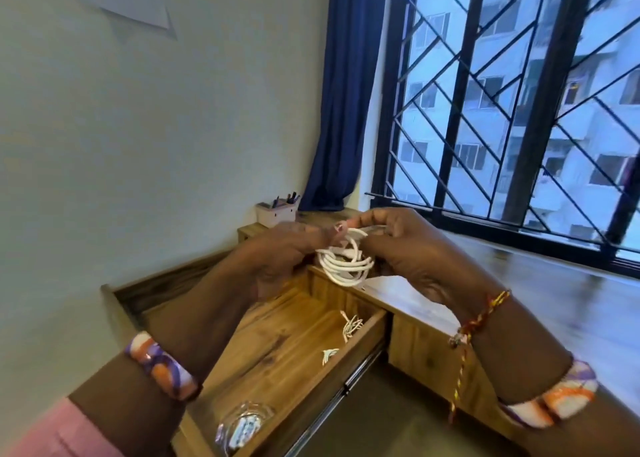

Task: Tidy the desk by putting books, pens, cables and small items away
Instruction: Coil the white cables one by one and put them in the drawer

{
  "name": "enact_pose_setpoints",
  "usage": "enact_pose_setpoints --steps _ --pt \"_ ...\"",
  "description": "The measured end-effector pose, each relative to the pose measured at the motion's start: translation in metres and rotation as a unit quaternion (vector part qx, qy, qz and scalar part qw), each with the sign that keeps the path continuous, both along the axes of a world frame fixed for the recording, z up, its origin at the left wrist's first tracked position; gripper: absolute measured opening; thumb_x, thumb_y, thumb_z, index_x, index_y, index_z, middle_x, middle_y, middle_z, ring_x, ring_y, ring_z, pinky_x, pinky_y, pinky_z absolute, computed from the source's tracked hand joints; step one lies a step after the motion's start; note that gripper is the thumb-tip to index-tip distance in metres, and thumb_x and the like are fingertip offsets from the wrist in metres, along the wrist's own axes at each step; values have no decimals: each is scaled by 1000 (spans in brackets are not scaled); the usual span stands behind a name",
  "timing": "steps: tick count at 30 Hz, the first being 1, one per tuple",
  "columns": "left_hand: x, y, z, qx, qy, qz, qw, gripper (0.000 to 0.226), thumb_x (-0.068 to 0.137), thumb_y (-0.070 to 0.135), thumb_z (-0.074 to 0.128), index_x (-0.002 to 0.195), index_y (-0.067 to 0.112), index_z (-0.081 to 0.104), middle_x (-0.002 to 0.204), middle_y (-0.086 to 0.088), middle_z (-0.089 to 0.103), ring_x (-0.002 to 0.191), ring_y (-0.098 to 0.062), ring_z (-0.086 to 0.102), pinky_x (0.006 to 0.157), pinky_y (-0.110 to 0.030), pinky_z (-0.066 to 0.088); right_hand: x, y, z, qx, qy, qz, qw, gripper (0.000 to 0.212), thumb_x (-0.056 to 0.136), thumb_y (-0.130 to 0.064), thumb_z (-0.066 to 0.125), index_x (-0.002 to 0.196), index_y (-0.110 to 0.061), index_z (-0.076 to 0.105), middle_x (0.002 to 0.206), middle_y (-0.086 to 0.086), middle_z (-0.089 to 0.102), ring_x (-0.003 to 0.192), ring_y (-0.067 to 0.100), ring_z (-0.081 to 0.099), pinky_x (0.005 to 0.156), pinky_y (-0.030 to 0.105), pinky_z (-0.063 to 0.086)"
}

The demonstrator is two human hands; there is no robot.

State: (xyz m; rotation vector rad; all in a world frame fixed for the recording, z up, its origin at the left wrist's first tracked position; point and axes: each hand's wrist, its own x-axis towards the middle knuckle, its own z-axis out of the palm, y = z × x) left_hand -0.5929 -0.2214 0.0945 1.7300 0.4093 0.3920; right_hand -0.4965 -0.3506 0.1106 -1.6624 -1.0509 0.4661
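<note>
Both hands, left hand [277, 252] and right hand [412, 248], pinch the coiled white cable [346, 262] above the open drawer [294, 345]. Looks like the winding step; next, lower it in beside the other cables [351, 328].

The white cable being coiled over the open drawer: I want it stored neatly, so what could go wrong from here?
The white cable is only loosely looped between the left hand and right hand, so it may spring open when released. Dropped into the open drawer, it could tangle with the small cables already there.
</note>
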Motion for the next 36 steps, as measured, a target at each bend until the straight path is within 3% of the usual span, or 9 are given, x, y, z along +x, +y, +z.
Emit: enact_pose_setpoints --steps 5,8,12,16,21,27,30,33,36 --pt "9 -2 -29 -123 -12 16 992 48 64 43 66 93 5 68 97 -12 68 97 -24 55 105 -45 38 4 0 -14 -19 41 10 999 29 79 6 65 99 -14 58 86 20 69 77 30 65 82 49 53" --pt "19 -8 -32 -128 -4 33 991 35 84 39 58 94 7 67 98 -13 64 95 -24 51 98 -44 41 11 -4 -18 -21 4 8 1000 33 78 6 65 101 -18 59 83 14 70 77 27 67 82 47 53" --pt "47 -22 -31 176 16 123 976 36 95 37 42 87 8 62 79 -7 56 71 -16 48 62 -27 35 27 -4 -25 11 55 -9 998 16 89 -4 54 93 -17 63 99 17 70 94 32 68 87 46 54" --pt "78 -35 -33 483 1 229 845 30 97 33 38 96 13 61 86 -4 60 76 -15 51 62 -27 41 56 -6 -31 50 35 -49 997 14 86 -12 63 99 -13 65 88 8 73 76 13 70 72 32 58" --pt "130 -49 -36 510 -10 185 840 31 99 30 36 103 13 62 92 -3 62 81 -13 49 69 -26 40 115 -28 -32 26 43 -37 998 18 78 0 68 93 -8 67 84 10 73 74 17 71 68 31 58" --pt "215 -74 -30 519 38 121 845 37 97 36 39 90 9 63 74 -4 54 59 -10 43 55 -24 36 197 -52 -27 -34 -46 -43 997 15 85 -3 60 80 -13 70 82 12 71 79 23 70 73 38 60" --pt "247 -84 -25 417 33 95 904 39 98 32 37 91 6 64 79 -8 59 66 -15 48 61 -28 40 235 -63 -24 -33 -21 -25 999 13 87 0 59 90 -9 68 90 20 71 85 30 70 72 37 59" --pt "267 -90 -22 91 16 62 994 34 97 35 40 86 12 63 81 -4 60 76 -14 53 72 -27 43 267 -69 -24 -5 66 33 997 29 82 8 60 103 -12 60 92 24 70 86 33 69 75 40 58" --pt "285 -89 -26 -115 9 87 989 32 96 38 41 85 15 60 79 -5 60 75 -17 54 71 -30 47 287 -67 -29 28 73 67 995 30 79 8 63 100 -13 63 85 17 72 74 22 71 65 30 60"
